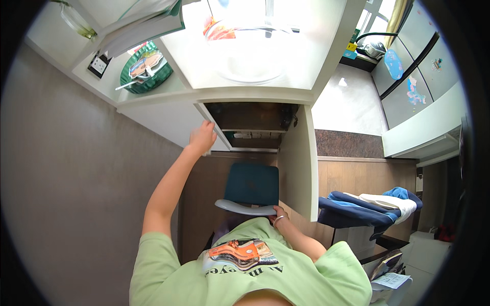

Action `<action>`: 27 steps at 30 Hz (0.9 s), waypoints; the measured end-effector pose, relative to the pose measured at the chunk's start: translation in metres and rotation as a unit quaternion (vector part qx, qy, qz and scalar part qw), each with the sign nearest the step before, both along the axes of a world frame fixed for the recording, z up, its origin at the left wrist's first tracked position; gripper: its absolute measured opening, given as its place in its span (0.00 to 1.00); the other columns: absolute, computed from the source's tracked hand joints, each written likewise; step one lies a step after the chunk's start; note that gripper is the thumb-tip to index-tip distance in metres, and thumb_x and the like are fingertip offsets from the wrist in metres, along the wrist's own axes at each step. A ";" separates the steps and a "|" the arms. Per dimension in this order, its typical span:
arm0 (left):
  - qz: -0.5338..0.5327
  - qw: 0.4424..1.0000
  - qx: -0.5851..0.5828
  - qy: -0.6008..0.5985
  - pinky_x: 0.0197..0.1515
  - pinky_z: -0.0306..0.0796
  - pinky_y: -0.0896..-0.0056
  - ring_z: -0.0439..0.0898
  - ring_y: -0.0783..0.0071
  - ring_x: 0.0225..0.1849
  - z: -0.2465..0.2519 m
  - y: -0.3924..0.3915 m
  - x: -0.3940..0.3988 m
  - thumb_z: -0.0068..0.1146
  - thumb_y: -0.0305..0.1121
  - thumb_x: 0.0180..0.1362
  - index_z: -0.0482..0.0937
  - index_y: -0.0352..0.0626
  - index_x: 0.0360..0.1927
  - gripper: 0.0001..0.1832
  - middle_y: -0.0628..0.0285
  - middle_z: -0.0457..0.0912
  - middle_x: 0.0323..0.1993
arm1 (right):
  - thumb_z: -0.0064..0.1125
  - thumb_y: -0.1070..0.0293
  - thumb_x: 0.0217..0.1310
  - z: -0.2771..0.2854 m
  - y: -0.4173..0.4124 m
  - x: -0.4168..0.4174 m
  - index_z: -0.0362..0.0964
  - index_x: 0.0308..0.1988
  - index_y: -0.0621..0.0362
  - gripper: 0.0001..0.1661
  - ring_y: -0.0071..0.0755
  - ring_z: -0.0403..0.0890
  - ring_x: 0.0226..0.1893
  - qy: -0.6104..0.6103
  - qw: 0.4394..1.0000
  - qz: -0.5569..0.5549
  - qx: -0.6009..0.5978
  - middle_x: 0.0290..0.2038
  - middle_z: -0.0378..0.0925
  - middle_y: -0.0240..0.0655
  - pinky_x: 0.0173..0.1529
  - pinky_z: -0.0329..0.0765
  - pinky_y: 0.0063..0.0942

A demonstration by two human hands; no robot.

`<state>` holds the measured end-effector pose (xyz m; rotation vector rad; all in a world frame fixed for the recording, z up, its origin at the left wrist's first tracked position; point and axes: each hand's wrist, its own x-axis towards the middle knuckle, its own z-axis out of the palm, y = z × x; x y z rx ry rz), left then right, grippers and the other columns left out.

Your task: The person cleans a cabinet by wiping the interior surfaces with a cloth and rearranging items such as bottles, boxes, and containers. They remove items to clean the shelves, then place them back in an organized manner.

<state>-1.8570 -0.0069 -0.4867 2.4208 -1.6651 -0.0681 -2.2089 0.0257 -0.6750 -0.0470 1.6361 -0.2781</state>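
Note:
My right hand (281, 214), with a bangle at the wrist, grips the right end of the grey backrest (245, 207) of a small chair with a teal seat (252, 183). That chair stands close in front of my body, facing a low white cabinet. My left hand (203, 137) is raised, slightly blurred, with curled fingers at the edge of the left cabinet door (168, 120). Whether it holds that edge is unclear. The right cabinet door (300, 164) stands wide open. Inside the dark cabinet (252, 116), small pale boxes (256, 135) line a lower shelf; other contents are too dim.
On the countertop (195, 65) are a clear round container (249, 72) and an orange packet (220, 30). A green basket (141, 86) of odds and ends sits left, by a wall socket (98, 65). Blue and white clothes (367, 208) hang at the right, beyond the open door.

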 end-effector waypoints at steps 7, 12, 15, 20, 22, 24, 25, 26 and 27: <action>0.053 0.963 0.186 -0.188 0.32 0.63 0.60 0.75 0.68 0.31 -0.030 -0.060 0.054 0.42 0.31 0.46 0.70 0.47 0.37 0.12 0.60 0.68 0.43 | 0.55 0.72 0.42 -0.021 0.010 -0.026 0.63 0.39 0.61 0.19 0.45 0.73 0.33 0.000 0.999 -0.039 -0.017 0.35 0.69 0.43 0.32 0.77 0.38; 0.066 0.947 0.236 -0.208 0.40 0.60 0.52 0.70 0.66 0.45 -0.027 -0.063 0.066 0.40 0.33 0.48 0.66 0.53 0.47 0.19 0.68 0.52 0.57 | 0.51 0.69 0.45 -0.010 0.004 -0.019 0.65 0.35 0.59 0.13 0.43 0.73 0.31 -0.008 0.999 -0.039 -0.021 0.33 0.69 0.39 0.36 0.74 0.40; 0.086 0.955 0.240 -0.151 0.39 0.62 0.56 0.71 0.68 0.43 -0.007 -0.062 0.055 0.42 0.32 0.47 0.70 0.51 0.41 0.15 0.67 0.58 0.53 | 0.52 0.69 0.45 -0.012 0.009 -0.018 0.65 0.35 0.58 0.13 0.43 0.73 0.31 0.007 0.999 -0.028 -0.029 0.32 0.69 0.40 0.34 0.75 0.39; 0.067 0.992 0.106 0.026 0.36 0.66 0.57 0.72 0.56 0.38 -0.015 -0.040 0.029 0.47 0.38 0.44 0.69 0.47 0.41 0.18 0.57 0.68 0.44 | 0.53 0.71 0.42 -0.020 0.017 -0.008 0.64 0.37 0.60 0.16 0.43 0.74 0.31 0.039 0.996 0.031 -0.074 0.34 0.69 0.43 0.33 0.75 0.38; 0.054 0.993 0.088 0.065 0.37 0.67 0.57 0.72 0.54 0.37 -0.027 -0.029 0.019 0.48 0.40 0.43 0.69 0.46 0.42 0.20 0.54 0.72 0.40 | 0.57 0.76 0.35 -0.021 0.022 -0.007 0.51 0.51 0.54 0.39 0.46 0.69 0.39 0.017 0.995 0.053 -0.084 0.43 0.63 0.44 0.35 0.74 0.37; 0.077 0.985 0.069 0.136 0.37 0.67 0.58 0.73 0.55 0.37 -0.030 -0.023 0.015 0.47 0.41 0.43 0.71 0.45 0.40 0.19 0.53 0.74 0.35 | 0.60 0.73 0.32 -0.055 0.028 -0.015 0.51 0.51 0.57 0.42 0.43 0.69 0.41 0.053 0.982 0.135 -0.123 0.45 0.63 0.45 0.41 0.71 0.34; 0.082 0.980 0.057 0.172 0.37 0.67 0.58 0.73 0.55 0.36 -0.031 -0.025 0.014 0.47 0.41 0.43 0.72 0.45 0.39 0.18 0.53 0.75 0.33 | 0.61 0.72 0.31 -0.095 0.032 -0.025 0.51 0.51 0.58 0.43 0.42 0.69 0.41 0.084 0.968 0.174 -0.159 0.45 0.63 0.45 0.43 0.69 0.32; 0.096 0.975 0.017 0.200 0.38 0.67 0.61 0.74 0.56 0.35 -0.043 -0.013 0.023 0.49 0.44 0.43 0.74 0.44 0.34 0.18 0.53 0.76 0.29 | 0.60 0.72 0.32 -0.103 0.040 -0.022 0.52 0.50 0.59 0.40 0.42 0.70 0.39 0.104 0.962 0.200 -0.153 0.43 0.64 0.45 0.41 0.71 0.33; 0.072 0.962 0.072 0.252 0.38 0.67 0.63 0.74 0.57 0.35 -0.051 -0.005 0.013 0.49 0.46 0.43 0.75 0.44 0.34 0.19 0.54 0.76 0.29 | 0.59 0.72 0.33 -0.106 0.043 -0.019 0.52 0.48 0.61 0.37 0.43 0.71 0.36 0.129 0.956 0.219 -0.148 0.40 0.65 0.46 0.39 0.72 0.34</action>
